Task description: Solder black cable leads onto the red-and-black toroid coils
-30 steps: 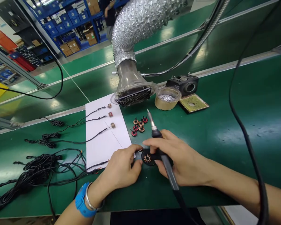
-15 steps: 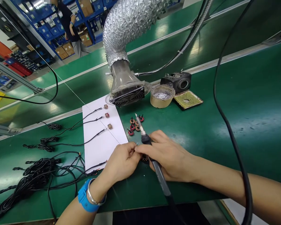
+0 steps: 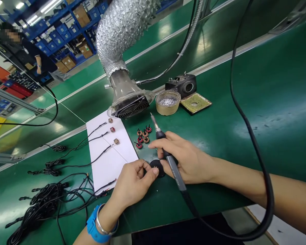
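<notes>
My left hand point(image 3: 134, 182) is closed, pinching the end of a thin solder wire point(image 3: 116, 149) that runs in from the upper left. Its thumb presses at a small wound ring coil, mostly covered, on a round black disc point(image 3: 162, 169). In my right hand point(image 3: 191, 161) is a soldering iron point(image 3: 173, 170), gripped like a pen, its tip pointing away from me and off the disc. Just beyond both hands lie several small red and orange ring coils point(image 3: 142, 136) on the green bench.
A white sheet point(image 3: 102, 173) carries black cables point(image 3: 99, 136) and small copper coils point(image 3: 112, 129). Cable bundles point(image 3: 43, 207) lie left. Behind stand a fume-extractor hood point(image 3: 130, 105), a solder-filled pot point(image 3: 167, 108), an iron stand point(image 3: 186, 86) and a sponge tray point(image 3: 196, 103). A person point(image 3: 38, 54) stands far left.
My right hand has drawn back from my left fingertips, uncovering the black disc. The left thumb has come down onto the coil there. The person behind has moved left, and my view has shifted.
</notes>
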`<action>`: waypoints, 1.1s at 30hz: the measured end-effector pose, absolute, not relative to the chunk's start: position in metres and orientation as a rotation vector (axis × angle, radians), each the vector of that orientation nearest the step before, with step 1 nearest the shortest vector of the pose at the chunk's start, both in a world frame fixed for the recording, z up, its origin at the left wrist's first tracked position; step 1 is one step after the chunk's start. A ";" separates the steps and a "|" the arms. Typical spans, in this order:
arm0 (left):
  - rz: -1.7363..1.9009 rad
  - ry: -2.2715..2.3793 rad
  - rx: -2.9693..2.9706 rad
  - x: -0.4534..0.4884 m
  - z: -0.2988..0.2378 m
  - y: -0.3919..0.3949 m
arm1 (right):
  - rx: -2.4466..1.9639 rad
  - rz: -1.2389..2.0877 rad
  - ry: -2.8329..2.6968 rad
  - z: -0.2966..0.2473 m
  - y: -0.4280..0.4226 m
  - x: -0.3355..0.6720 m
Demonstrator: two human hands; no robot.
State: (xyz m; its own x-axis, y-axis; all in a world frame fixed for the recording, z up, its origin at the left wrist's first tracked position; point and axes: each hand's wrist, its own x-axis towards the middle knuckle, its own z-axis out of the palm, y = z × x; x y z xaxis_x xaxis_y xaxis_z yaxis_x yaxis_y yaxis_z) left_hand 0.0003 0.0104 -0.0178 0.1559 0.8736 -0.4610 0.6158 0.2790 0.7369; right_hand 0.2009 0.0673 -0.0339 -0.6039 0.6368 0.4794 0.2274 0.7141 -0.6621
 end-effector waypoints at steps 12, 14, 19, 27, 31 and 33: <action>0.176 1.640 1.666 0.006 -0.003 -0.001 | -0.624 0.789 -2.182 -0.036 0.066 0.200; 0.186 1.626 1.724 0.006 -0.002 -0.002 | -0.553 0.875 -2.175 -0.037 0.066 0.200; 0.222 1.617 1.770 0.003 -0.004 -0.005 | -0.415 1.021 -2.180 -0.041 0.066 0.196; 0.254 1.637 1.883 0.000 -0.006 -0.008 | -0.321 0.911 -2.195 -0.042 0.067 0.193; 0.278 1.623 2.015 0.002 -0.006 -0.010 | -0.343 0.944 -2.227 -0.039 0.066 0.192; 0.329 1.600 2.086 0.002 -0.007 -0.012 | -0.360 0.948 -2.253 -0.039 0.065 0.190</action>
State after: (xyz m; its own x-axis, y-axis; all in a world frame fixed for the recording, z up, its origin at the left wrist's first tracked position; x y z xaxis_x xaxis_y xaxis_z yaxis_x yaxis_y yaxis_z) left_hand 0.0023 -0.0120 -0.0075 0.2848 0.9533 -0.1011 0.8360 -0.1953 0.5128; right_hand 0.1901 0.0653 -0.0395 -0.7454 0.4753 0.4674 -0.0018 0.6997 -0.7144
